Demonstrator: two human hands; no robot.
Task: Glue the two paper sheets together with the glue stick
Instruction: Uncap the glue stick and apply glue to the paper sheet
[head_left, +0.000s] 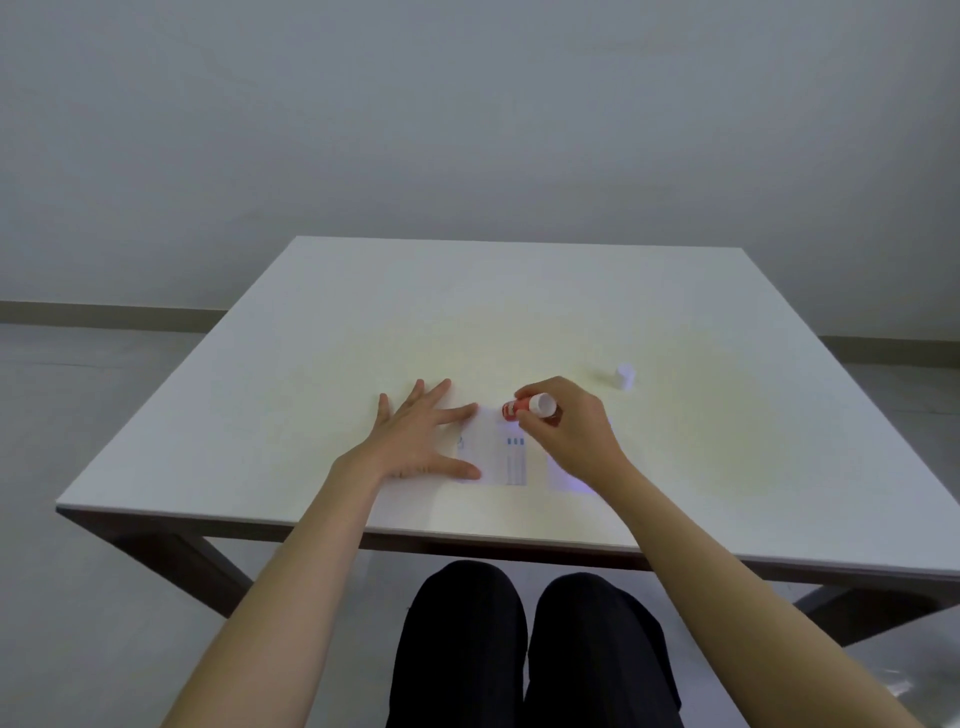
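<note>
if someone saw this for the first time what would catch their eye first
The red glue stick stands out, gripped in the right hand over the far edge of the printed paper sheet near the table's front. The left hand lies spread flat on that sheet, and a small white cap stands apart to the right.

Lighting dim, flat, cool grey overall. Table (363, 322) top shows warm yellowish pool at centre; white sheets (493, 457) nearly wash out vs surface. Shadows faint, soft. Wide-angle bowing at frame edges. Detail soft throughout; print on paper illegible.
</note>
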